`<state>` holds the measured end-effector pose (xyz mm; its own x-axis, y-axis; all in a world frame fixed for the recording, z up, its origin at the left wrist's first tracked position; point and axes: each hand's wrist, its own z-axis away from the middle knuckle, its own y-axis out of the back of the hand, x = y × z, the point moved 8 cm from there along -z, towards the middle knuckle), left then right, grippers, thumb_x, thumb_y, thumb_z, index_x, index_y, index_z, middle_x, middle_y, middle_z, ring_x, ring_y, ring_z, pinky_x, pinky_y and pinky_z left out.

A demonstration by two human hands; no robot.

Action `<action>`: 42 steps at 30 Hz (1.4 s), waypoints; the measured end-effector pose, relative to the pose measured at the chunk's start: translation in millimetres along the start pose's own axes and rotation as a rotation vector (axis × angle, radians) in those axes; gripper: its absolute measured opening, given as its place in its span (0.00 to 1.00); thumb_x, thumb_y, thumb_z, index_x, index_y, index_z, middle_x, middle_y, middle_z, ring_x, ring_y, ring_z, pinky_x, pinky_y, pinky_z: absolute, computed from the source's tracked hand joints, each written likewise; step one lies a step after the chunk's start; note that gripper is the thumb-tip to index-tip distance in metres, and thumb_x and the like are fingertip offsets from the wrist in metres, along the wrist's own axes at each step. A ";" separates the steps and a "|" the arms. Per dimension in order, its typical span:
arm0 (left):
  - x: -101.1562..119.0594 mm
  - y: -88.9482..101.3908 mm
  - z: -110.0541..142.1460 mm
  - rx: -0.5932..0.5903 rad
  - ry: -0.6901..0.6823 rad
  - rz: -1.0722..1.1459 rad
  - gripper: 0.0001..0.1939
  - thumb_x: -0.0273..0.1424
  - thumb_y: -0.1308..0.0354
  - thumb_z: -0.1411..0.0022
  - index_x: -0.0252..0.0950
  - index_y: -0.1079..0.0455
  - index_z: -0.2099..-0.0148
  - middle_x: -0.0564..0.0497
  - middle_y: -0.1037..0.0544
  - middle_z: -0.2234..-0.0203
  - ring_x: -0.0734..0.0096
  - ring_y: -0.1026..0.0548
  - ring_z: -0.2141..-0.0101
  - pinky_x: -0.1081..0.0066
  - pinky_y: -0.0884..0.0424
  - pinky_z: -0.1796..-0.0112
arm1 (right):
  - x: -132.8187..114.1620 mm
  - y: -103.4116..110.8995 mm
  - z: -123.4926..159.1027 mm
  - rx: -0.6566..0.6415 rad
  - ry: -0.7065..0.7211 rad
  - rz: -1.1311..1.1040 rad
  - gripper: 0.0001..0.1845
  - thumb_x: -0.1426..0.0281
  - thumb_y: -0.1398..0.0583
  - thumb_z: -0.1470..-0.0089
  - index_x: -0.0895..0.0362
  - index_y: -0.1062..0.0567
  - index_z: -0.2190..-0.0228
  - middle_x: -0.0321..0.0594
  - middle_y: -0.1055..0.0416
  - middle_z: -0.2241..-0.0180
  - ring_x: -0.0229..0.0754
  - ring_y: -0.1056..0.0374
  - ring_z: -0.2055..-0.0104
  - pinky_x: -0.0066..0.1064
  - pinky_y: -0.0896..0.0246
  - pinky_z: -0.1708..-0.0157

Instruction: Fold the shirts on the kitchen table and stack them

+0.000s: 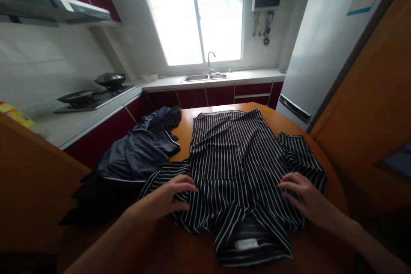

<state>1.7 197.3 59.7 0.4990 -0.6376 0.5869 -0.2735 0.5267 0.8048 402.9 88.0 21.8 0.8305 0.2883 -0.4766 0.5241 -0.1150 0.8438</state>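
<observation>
A black shirt with white stripes [221, 158] lies spread with its buttoned front up, its collar [231, 227] toward me and its hem at the far side. A white label shows inside the neck. My left hand [171, 195] is over the shirt's left shoulder, thumb and fingers apart, with nothing held. On the other side my right hand [298, 190] hovers at or just above the right shoulder, its fingers curved and apart. Whether either hand touches the cloth I cannot tell. Both sleeves stick out sideways, the right sleeve [303, 156] somewhat bunched.
The shirt rests on a round wooden table [183, 137]. A heap of dark clothes [135, 154] lies at the table's left. Beyond are a counter with a sink [205, 78], a stove [99, 98] with pans at left, and a fridge [324, 47] at right.
</observation>
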 end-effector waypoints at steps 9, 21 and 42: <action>6.6 -65.0 55.3 0.281 -0.037 -0.175 0.10 0.30 0.50 0.26 0.41 0.27 0.58 0.48 0.25 0.60 0.64 0.29 0.57 0.65 0.32 0.52 | -9.9 -19.0 76.1 -0.050 0.016 0.068 0.11 0.67 0.46 0.33 0.52 0.24 0.65 0.44 0.26 0.60 0.49 0.31 0.54 0.48 0.36 0.49; 49.9 -73.5 106.8 0.044 0.018 0.045 0.16 0.32 0.58 0.24 0.37 0.32 0.62 0.49 0.29 0.63 0.72 0.30 0.65 0.73 0.34 0.62 | -60.2 5.9 120.5 -0.343 -0.083 -0.250 0.14 0.66 0.50 0.31 0.53 0.31 0.68 0.37 0.32 0.65 0.40 0.33 0.63 0.31 0.37 0.62; -141.0 58.5 -79.9 0.801 0.676 0.959 0.17 0.29 0.31 0.41 0.35 0.33 0.53 0.51 0.26 0.68 0.73 0.26 0.72 0.72 0.28 0.68 | -20.7 -66.5 -156.8 0.021 -0.151 0.100 0.16 0.70 0.44 0.35 0.58 0.23 0.49 0.49 0.28 0.45 0.46 0.33 0.42 0.36 0.41 0.43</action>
<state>-18.9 362.9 17.0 0.0855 0.2864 0.9543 -0.9958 -0.0069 0.0913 321.3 238.7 14.3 0.8969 0.1286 -0.4232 0.4397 -0.1559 0.8845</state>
